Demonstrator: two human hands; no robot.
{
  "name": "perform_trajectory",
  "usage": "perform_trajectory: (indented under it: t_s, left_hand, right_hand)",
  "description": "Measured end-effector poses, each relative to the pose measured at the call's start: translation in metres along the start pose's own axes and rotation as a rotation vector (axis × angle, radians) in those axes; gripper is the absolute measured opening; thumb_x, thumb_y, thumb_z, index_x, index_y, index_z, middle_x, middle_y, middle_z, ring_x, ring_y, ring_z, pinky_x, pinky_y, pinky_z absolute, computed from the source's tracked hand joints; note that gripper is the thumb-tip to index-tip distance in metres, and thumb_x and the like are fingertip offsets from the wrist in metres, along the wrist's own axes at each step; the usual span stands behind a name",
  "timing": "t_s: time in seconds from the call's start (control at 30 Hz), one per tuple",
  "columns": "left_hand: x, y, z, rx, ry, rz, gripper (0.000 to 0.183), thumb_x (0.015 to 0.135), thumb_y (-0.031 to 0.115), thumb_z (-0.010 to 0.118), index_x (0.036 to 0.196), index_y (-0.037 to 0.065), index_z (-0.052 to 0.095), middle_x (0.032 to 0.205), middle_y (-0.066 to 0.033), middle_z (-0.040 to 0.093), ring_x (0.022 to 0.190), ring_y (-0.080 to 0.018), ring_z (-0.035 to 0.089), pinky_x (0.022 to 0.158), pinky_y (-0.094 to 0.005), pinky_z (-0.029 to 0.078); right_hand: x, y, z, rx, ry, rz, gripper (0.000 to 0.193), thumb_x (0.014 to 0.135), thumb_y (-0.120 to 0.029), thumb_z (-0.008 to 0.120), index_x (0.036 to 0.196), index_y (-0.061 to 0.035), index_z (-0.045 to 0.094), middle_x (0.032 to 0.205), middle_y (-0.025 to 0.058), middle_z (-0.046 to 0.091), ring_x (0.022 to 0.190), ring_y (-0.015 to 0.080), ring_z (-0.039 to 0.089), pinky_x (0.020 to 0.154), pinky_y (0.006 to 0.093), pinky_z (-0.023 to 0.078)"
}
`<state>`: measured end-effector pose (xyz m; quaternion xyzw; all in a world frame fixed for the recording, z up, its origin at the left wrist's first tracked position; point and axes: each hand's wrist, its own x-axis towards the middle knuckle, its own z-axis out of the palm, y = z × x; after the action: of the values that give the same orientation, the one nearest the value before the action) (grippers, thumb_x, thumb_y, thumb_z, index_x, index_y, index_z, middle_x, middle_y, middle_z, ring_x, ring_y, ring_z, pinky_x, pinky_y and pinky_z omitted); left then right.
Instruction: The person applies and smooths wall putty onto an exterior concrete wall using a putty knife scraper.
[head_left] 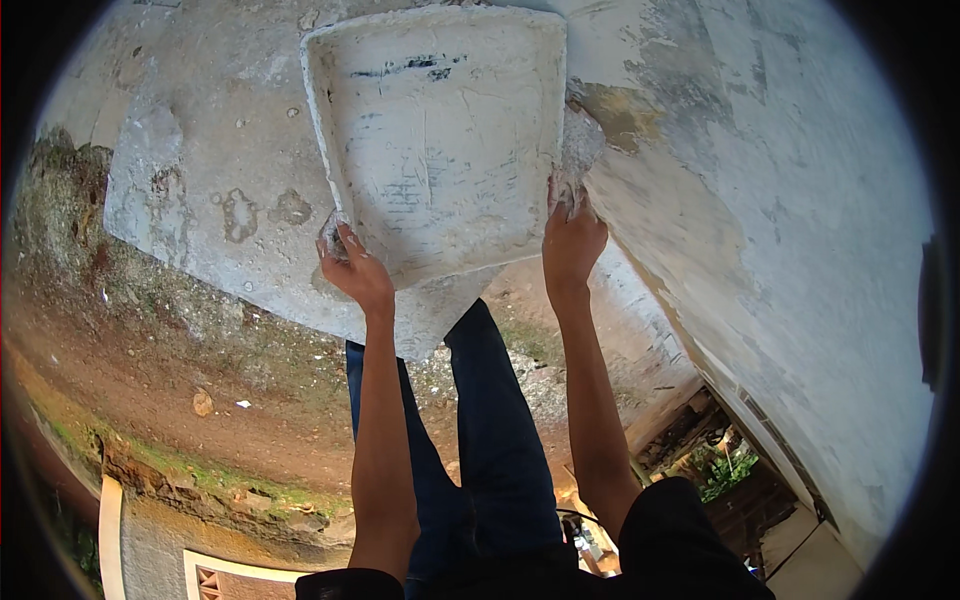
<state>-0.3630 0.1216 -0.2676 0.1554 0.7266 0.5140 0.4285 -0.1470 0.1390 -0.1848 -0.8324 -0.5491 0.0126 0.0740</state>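
Observation:
A large, shallow rectangular tray (450,130), caked in white plaster-like coating with dark scuffs inside, is in front of me. Its near left corner is in my left hand (358,272), whose fingers are bent round the rim and smeared white. My right hand (575,240) grips the right side near the closer corner, its whitened fingers curled at the edge. A rough, whitish-grey patch (582,140) shows just beyond those fingers; I cannot tell whether it is a separate thing. The tray's underside is hidden.
Under and left of the tray is a stained concrete slab (220,180). A patchy white wall (790,200) rises on the right. Past the slab's edge lies a strip of brown soil (200,350) with small stones. My legs in dark blue jeans (495,420) are below the tray.

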Motion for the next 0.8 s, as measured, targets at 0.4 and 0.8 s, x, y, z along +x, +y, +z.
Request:
perform_trajectory:
  t_s: [0.4, 0.8]
  left_hand:
    - [0.002, -0.003, 0.002, -0.011, 0.02, 0.057, 0.021, 0.093, 0.007, 0.047, 0.103, -0.01, 0.054, 0.095, -0.0116, 0.059, 0.084, -0.014, 0.054, 0.074, -0.0271, 0.044]
    - [0.001, -0.002, 0.001, -0.015, 0.039, 0.043, 0.021, 0.093, 0.008, 0.049, 0.101, -0.01, 0.055, 0.09, -0.0092, 0.059, 0.079, -0.0125, 0.052, 0.071, -0.0273, 0.044]
  right_hand:
    - [-0.034, -0.004, -0.004, 0.199, -0.056, -0.106, 0.032, 0.082, -0.013, 0.054, 0.109, 0.0041, 0.058, 0.075, 0.0236, 0.064, 0.062, 0.0391, 0.061, 0.064, 0.0447, 0.051]
    - [-0.055, 0.016, -0.021, 0.103, -0.431, -0.429, 0.03, 0.076, -0.005, 0.055, 0.103, -0.0091, 0.065, 0.1, 0.0139, 0.066, 0.087, 0.0306, 0.064, 0.074, 0.0401, 0.051]
